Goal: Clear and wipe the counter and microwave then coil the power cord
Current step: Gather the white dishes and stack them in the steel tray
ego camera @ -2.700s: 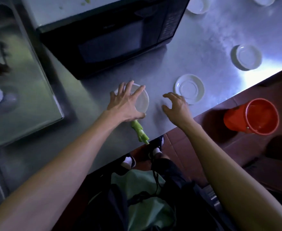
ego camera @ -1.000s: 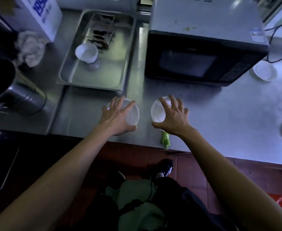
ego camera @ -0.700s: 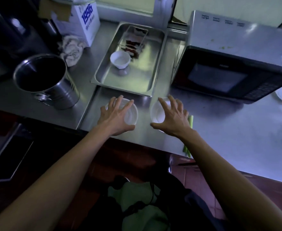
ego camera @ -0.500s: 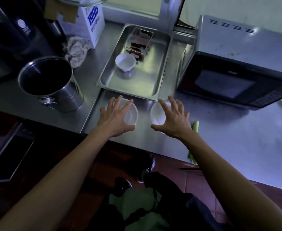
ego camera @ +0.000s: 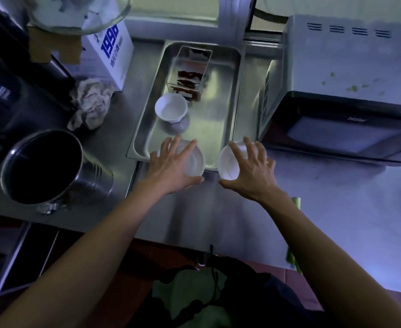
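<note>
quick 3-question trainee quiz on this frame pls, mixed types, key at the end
1. True or false: the left hand and the right hand each hold a small white dish.
2. Multiple choice: where does the white bowl stand? A) in the steel tray B) on top of the microwave C) inside the steel pot
3. Fill in: the crumpled rag lies beside the white carton printed with the number ____.

Key: 1 true; 2 A; 3 1998
</note>
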`<action>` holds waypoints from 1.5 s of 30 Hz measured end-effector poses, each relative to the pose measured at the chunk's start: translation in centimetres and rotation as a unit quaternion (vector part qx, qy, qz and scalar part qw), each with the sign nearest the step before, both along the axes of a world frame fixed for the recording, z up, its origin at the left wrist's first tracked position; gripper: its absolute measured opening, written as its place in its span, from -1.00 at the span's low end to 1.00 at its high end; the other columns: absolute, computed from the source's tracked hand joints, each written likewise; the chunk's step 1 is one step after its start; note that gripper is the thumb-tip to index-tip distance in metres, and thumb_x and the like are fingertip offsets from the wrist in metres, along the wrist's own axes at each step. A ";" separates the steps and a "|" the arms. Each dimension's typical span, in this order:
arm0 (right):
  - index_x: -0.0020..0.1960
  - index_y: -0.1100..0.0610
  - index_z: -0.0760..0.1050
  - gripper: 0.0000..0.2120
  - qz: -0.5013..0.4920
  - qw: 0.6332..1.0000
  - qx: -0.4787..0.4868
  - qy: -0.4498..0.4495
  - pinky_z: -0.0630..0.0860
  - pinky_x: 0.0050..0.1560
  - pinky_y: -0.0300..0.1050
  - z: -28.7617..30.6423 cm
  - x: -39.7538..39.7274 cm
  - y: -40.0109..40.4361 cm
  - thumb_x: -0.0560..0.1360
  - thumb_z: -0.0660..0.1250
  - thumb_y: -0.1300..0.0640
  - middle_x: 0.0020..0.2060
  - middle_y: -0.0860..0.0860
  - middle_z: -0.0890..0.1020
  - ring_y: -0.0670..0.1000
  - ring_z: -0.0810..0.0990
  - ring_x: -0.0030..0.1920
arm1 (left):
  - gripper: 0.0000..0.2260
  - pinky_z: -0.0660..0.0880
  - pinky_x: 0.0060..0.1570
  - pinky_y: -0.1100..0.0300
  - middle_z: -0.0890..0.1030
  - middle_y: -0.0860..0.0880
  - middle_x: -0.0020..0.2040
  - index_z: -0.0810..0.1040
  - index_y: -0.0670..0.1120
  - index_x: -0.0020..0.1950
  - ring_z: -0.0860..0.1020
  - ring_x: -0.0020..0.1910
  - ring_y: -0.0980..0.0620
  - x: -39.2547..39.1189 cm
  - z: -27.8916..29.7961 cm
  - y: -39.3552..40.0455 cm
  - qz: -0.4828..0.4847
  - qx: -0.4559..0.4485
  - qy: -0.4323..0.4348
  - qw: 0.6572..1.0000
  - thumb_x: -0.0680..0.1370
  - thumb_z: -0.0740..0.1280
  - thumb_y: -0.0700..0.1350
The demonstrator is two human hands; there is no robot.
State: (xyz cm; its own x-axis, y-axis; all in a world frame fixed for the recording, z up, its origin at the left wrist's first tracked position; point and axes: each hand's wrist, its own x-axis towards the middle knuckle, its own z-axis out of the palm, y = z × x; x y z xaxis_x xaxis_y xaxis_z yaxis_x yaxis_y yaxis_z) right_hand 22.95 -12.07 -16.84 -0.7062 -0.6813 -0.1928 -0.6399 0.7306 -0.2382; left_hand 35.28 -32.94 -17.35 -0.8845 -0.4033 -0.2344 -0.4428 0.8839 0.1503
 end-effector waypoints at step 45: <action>0.57 -0.17 -0.01 0.03 -0.116 0.991 -0.004 -0.065 0.25 0.35 0.43 -2.7 -3.7 -3.6 0.26 0.38 -0.46 0.60 0.07 -0.02 0.26 0.00 0.55 | -0.16 0.16 0.42 -0.31 -0.04 -0.09 0.63 -0.01 0.08 0.61 -0.05 0.60 -0.18 -11.9 -7.7 -5.3 -0.107 0.030 -0.068 0.991 0.47 0.26 0.36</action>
